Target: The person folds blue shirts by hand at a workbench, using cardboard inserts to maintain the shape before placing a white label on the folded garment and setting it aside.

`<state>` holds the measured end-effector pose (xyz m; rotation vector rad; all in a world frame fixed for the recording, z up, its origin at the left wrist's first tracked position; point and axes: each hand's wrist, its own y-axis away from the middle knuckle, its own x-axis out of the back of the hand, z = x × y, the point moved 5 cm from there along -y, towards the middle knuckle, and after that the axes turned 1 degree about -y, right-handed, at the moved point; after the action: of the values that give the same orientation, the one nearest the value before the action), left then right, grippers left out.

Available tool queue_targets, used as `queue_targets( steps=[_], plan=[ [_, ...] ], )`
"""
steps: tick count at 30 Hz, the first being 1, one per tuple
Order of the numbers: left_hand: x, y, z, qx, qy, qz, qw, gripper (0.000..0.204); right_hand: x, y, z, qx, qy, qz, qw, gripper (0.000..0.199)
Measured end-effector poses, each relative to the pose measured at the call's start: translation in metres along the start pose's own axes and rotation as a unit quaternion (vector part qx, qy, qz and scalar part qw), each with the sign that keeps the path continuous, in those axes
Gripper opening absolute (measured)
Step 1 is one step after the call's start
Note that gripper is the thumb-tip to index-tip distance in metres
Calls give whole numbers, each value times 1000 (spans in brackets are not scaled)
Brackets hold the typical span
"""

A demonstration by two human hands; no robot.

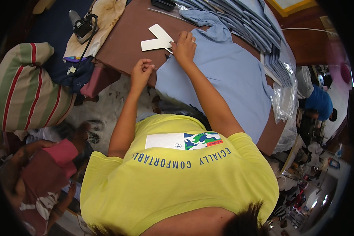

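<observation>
A light blue shirt lies spread over the brown table in front of me, its collar toward the far side. Two white hang tags fan out at the shirt's left edge. My right hand rests over the shirt there, its fingertips pinched at the inner ends of the tags, where a short white loop shows. Left of the shirt, just past the table's edge, my left hand is closed in a pinch. What sits between its fingertips is too small to make out; a faint thin line runs from them toward the shirt.
Folded blue shirts in clear plastic are stacked at the far right of the brown table. An iron with a black cord stands on a stained cloth at far left. Other people are at lower left and at right.
</observation>
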<state>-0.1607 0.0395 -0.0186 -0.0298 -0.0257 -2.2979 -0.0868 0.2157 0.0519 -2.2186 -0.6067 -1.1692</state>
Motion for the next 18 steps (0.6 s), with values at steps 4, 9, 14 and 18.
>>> queue_targets(
  steps=[4,9,14,18],
  plan=[
    [2,-1,2,2,-22,0,1000,19,-21,5,-12,99,-83,-224,966,24],
    [1,-2,5,6,-27,-4,1000,19,-35,11,-10,236,-14,-161,958,19],
    [0,-4,5,0,-30,-8,1000,20,-34,3,3,162,1,-16,987,22],
    [0,-4,6,-4,-24,-10,1000,20,-33,0,-6,196,100,-13,975,17]
  ],
)
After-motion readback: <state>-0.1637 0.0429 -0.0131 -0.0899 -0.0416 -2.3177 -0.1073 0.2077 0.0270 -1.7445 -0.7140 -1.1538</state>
